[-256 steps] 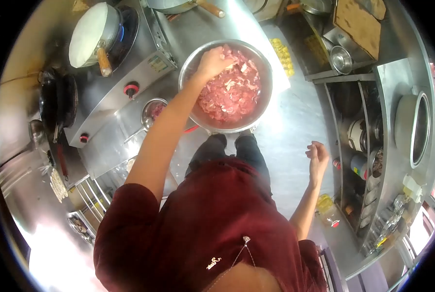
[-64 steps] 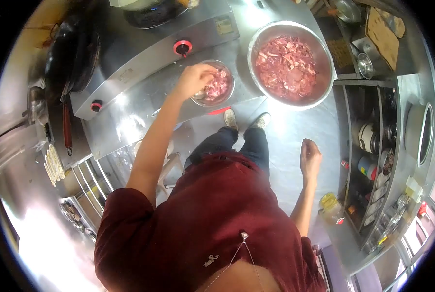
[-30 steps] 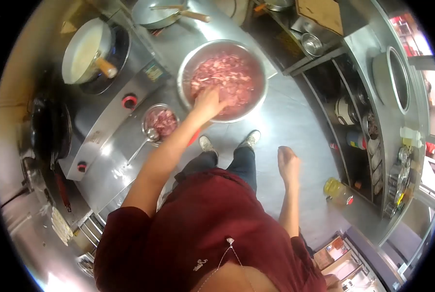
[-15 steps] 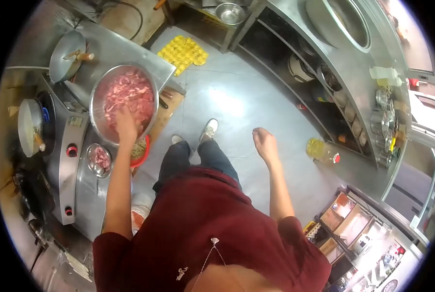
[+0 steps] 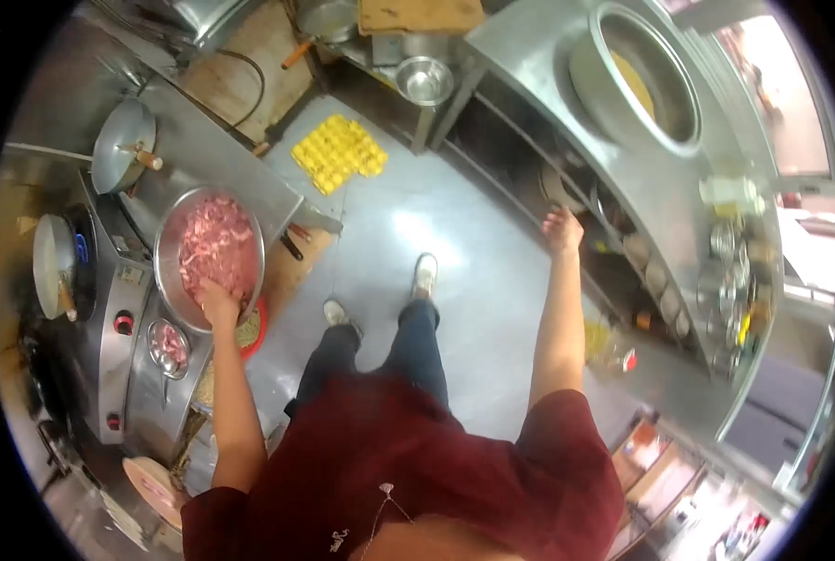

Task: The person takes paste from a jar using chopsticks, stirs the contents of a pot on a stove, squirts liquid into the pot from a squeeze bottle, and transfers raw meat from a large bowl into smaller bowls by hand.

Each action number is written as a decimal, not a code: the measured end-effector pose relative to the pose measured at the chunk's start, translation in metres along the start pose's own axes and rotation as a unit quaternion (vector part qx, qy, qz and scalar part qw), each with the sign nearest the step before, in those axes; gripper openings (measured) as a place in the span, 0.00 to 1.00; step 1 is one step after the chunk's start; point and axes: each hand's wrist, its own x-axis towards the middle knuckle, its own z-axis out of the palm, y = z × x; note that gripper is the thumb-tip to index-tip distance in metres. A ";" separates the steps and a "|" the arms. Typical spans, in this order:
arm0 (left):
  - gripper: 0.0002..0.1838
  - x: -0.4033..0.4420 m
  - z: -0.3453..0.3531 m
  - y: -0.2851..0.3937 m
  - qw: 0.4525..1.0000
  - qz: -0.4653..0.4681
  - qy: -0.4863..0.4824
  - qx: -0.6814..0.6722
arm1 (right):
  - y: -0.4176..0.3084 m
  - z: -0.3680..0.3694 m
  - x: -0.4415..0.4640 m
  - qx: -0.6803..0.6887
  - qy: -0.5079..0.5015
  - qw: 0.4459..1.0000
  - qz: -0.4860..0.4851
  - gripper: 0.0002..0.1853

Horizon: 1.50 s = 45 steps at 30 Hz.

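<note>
My left hand (image 5: 218, 305) reaches over the near rim of a large steel bowl (image 5: 163, 271) and rests in the sliced raw meat (image 5: 216, 241) inside. Its fingertips are sunk in the meat, so their grip is hidden. Beside that bowl, on the steel counter, is a small metal bowl (image 5: 168, 348) with more meat and a utensil handle. A red basin (image 5: 260, 327) with pale green contents is partly covered by the big bowl. Out to the right, my right hand (image 5: 563, 230) is raised before the shelving with its fingers curled in, and nothing shows in it.
To the left are a stove (image 5: 118, 309) and two pans, one on a lit blue burner. Yellow egg trays (image 5: 339, 154) lie on the floor ahead. Steel shelving (image 5: 529, 140) carries a large pot (image 5: 637, 79). An oil bottle (image 5: 609, 346) stands at the right.
My right hand has moved outward and forward toward the shelving, its fingers curling more. My left hand stays in the meat, nearer the bowl's rim. My view and feet have shifted.
</note>
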 end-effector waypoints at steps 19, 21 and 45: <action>0.07 0.001 -0.052 -0.006 0.840 -0.176 -0.033 -0.512 | -0.035 0.025 0.224 -0.158 0.184 0.959 -0.149 0.19; 0.08 0.002 -0.045 -0.008 0.799 -0.205 -0.018 -0.565 | -0.014 0.005 0.235 -0.394 0.204 0.881 -0.163 0.19; 0.16 -0.032 -0.122 0.027 0.588 -0.183 -0.005 -0.788 | 0.060 0.097 -0.065 -0.136 -0.075 0.985 -0.072 0.14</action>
